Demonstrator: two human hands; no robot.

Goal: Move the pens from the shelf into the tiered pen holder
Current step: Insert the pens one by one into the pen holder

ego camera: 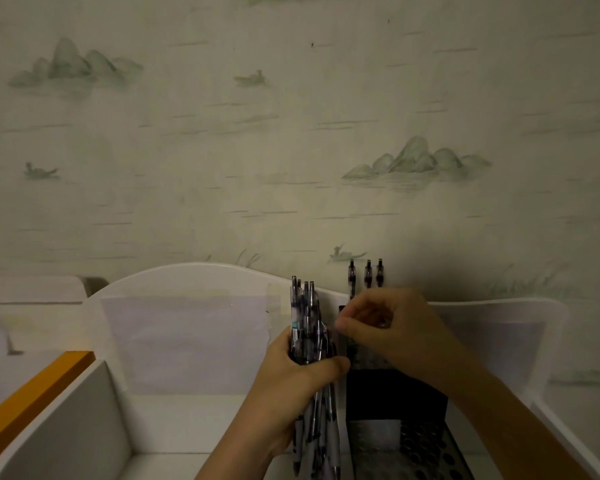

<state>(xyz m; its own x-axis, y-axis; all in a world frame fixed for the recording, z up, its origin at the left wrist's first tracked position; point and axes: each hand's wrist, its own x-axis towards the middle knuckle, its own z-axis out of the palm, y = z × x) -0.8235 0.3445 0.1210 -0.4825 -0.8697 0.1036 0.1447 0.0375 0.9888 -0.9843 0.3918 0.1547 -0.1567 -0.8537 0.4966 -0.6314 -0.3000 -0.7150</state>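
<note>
Pens Going Into the Holder

The left hand (291, 372) squeezes a bunch of pens (307, 327). The right hand (385, 327) pinches one pen by the black pen holder (395, 396). Pens are light, stiff and slippery; hold them mid-barrel.

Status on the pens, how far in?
Done: three pens stand upright in the back tier of the black pen holder. In hand: the left hand grips a bundle of pens; the right hand reaches at the back tier. Left: that bundle.
</note>
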